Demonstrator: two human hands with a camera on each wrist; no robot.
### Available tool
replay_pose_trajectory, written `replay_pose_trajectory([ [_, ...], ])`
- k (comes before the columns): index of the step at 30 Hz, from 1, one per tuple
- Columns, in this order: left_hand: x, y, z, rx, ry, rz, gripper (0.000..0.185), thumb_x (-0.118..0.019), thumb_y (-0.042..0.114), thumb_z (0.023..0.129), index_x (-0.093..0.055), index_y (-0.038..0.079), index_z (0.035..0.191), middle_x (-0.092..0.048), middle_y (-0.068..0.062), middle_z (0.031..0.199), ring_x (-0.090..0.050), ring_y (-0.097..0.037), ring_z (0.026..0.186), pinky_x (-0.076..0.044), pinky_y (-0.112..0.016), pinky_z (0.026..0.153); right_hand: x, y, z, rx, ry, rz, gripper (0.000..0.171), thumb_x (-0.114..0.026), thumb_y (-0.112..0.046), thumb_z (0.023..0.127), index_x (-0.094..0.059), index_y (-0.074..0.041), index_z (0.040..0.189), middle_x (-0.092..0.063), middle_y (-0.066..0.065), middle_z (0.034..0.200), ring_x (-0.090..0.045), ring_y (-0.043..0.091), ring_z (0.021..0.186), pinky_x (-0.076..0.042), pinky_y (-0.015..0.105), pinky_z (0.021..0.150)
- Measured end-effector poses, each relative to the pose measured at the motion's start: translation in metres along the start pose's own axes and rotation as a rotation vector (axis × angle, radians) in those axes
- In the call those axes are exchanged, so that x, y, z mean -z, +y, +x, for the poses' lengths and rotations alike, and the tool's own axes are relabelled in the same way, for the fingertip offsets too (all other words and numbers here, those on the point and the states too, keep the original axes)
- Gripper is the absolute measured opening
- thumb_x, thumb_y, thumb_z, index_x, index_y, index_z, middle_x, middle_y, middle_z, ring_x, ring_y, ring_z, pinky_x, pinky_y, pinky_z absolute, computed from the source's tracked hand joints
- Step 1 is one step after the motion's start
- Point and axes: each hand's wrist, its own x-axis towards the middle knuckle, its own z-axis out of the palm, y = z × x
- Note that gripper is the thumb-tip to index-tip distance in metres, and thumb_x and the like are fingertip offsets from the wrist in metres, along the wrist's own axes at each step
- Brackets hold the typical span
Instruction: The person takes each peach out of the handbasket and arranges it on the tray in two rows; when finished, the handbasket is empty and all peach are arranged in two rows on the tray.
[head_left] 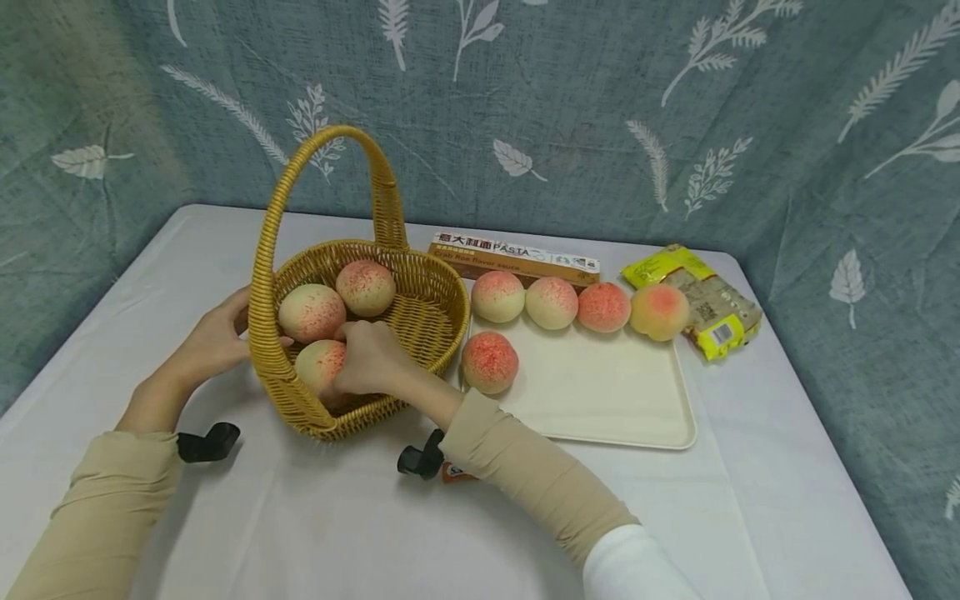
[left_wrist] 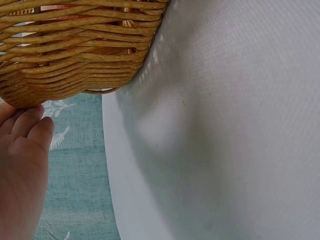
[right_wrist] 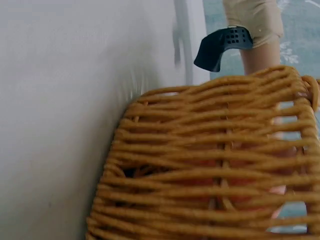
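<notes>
A golden wicker basket (head_left: 442, 275) with a tall hoop handle stands at the left of the table. Its left rim is held by my left hand (head_left: 217, 337), thumb over the edge; in the left wrist view the fingertips meet the woven rim. Reaching inside, my right hand (head_left: 371, 358) grips the nearest peach (head_left: 318, 363), partly covering it. Two more peaches lie in the basket: a pale one (head_left: 311, 313) on the left and a redder one (head_left: 365, 287) behind. The right wrist view shows mostly woven wall (right_wrist: 200, 155), which hides that hand.
A cream tray (head_left: 600, 392) bears a row of several peaches (head_left: 551, 302) along its back edge and one red peach (head_left: 490, 362) at its left. Behind is a pasta box (head_left: 517, 257); a yellow food packet (head_left: 701, 300) lies back right. An orange item (head_left: 455, 473) shows beneath the right sleeve.
</notes>
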Motion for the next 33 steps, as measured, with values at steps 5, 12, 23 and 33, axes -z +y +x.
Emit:
replay_pose_trajectory([
  [5, 0.000, -0.001, 0.002, -0.011, -0.003, 0.007, 0.089, -0.075, 0.014, 0.082, -0.022, 0.001, 0.153, -0.028, -0.032, 0.150, -0.027, -0.055, 0.134, -0.023, -0.070, 0.104, 0.010, 0.005, -0.007, -0.030, 0.057, 0.137, 0.057, -0.088, -0.028, 0.065, -0.069, -0.009, 0.115, -0.068, -0.005, 0.090, -0.058, 0.004, 0.077, -0.045, 0.010, 0.060],
  [12, 0.000, -0.001, 0.002, -0.013, -0.005, 0.017, 0.090, -0.075, 0.014, 0.082, -0.021, 0.001, 0.154, -0.028, -0.032, 0.150, -0.026, -0.056, 0.134, -0.022, -0.071, 0.104, 0.026, 0.012, -0.017, -0.061, 0.117, 0.268, 0.061, -0.090, -0.023, 0.061, -0.070, -0.011, 0.117, -0.068, -0.004, 0.091, -0.058, 0.006, 0.082, -0.048, 0.014, 0.065],
  [23, -0.003, -0.001, 0.002, -0.007, -0.002, 0.033, 0.091, -0.074, 0.016, 0.083, -0.020, 0.002, 0.154, -0.028, -0.032, 0.150, -0.027, -0.057, 0.133, -0.024, -0.072, 0.102, 0.054, 0.027, -0.038, -0.069, 0.209, 0.434, 0.071, -0.092, -0.021, 0.061, -0.065, -0.007, 0.126, -0.072, 0.005, 0.105, -0.065, 0.007, 0.091, -0.052, 0.018, 0.074],
  [33, -0.001, -0.002, 0.001, -0.026, 0.005, 0.049, 0.093, -0.074, 0.017, 0.084, -0.016, 0.004, 0.156, -0.024, -0.030, 0.153, -0.030, -0.058, 0.130, -0.026, -0.072, 0.099, 0.072, 0.043, -0.062, -0.066, 0.253, 0.677, 0.069, -0.091, -0.007, 0.062, -0.062, -0.001, 0.124, -0.067, 0.012, 0.113, -0.067, 0.015, 0.097, -0.055, 0.024, 0.080],
])
